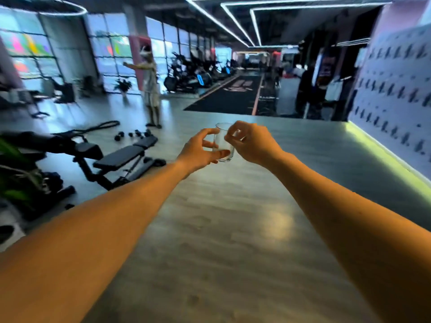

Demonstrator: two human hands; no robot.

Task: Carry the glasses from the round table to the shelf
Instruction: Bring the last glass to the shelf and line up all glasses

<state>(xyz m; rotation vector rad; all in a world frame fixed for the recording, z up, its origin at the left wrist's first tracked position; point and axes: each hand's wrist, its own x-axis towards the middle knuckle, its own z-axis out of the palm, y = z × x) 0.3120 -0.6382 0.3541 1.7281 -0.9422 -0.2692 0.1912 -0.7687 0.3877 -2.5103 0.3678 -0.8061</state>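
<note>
Glass (222, 143): a short, clear tumbler with straight walls, an open round rim and a thicker base. It is held upright in mid-air at arm's length, above a grey wood-grain floor (233, 229), with no worktop, round table or shelf in view.

Hand state: the left hand (200, 150) cups the tumbler from its left side, thumb low across the base and fingers curled toward the wall. The right hand (251, 143) pinches the wall near the rim from the right. Both hands are together on the one glass; blur prevents confirming every finger contact.

Handling judgement: the tumbler is probably light and fully rigid. It is also smooth, therefore slippery, and it will likely break if dropped on this hard floor. The heavier base suggests the best hold is around the lower wall, with one hand supporting underneath. A rim pinch alone appears less secure. Keep the glass upright; whether it holds liquid cannot be determined.

Surroundings: a black padded weight bench (123, 159) stands to the left, with small dumbbells (133, 134) scattered on the floor beyond it. Another person (150, 89) stands farther off near large windows. A white wall (396, 89) printed with repeated dark figures runs along the right side, edged by a lit strip at floor level.
</note>
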